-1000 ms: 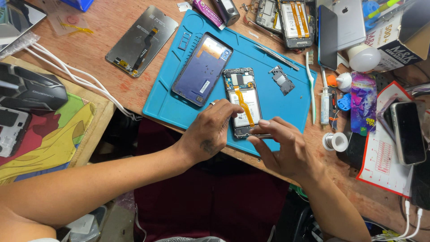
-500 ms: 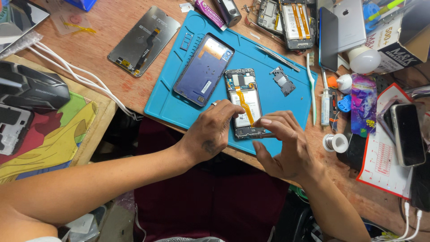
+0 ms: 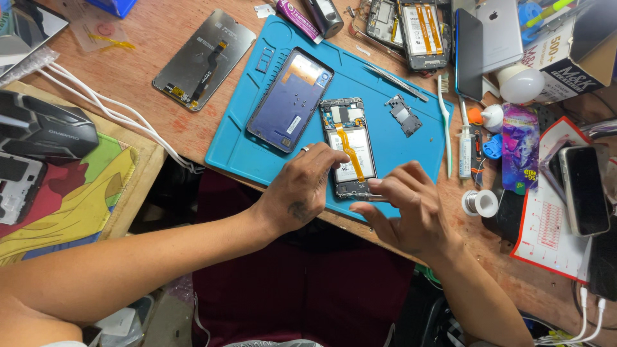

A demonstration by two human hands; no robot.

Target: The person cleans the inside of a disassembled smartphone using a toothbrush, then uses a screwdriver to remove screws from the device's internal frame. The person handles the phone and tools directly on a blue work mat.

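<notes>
An opened phone (image 3: 348, 145) lies face down on the blue work mat (image 3: 385, 138), its battery and an orange flex cable showing. My left hand (image 3: 304, 187) rests on the phone's lower left edge, fingers curled against it; a ring is on one finger. Fingertips of my right hand (image 3: 402, 209) pinch at the phone's bottom right corner, and a thin dark tool tip seems to sit between them. Beside the phone on the mat lies a dark purple back cover (image 3: 290, 99). A small black inner cover piece (image 3: 404, 115) lies to the right.
Tweezers (image 3: 393, 81) and a white toothbrush (image 3: 445, 122) lie on the mat. A detached screen (image 3: 204, 59) sits left of it. More open phones (image 3: 421, 26), a solder spool (image 3: 481, 203), a white bulb (image 3: 520, 83) and a black phone (image 3: 583, 190) crowd the right. White cables (image 3: 116, 112) cross the left.
Both hands have shifted slightly up and right along the phone's bottom edge. The right fingers have closed in on its lower right corner. The phone has barely moved.
</notes>
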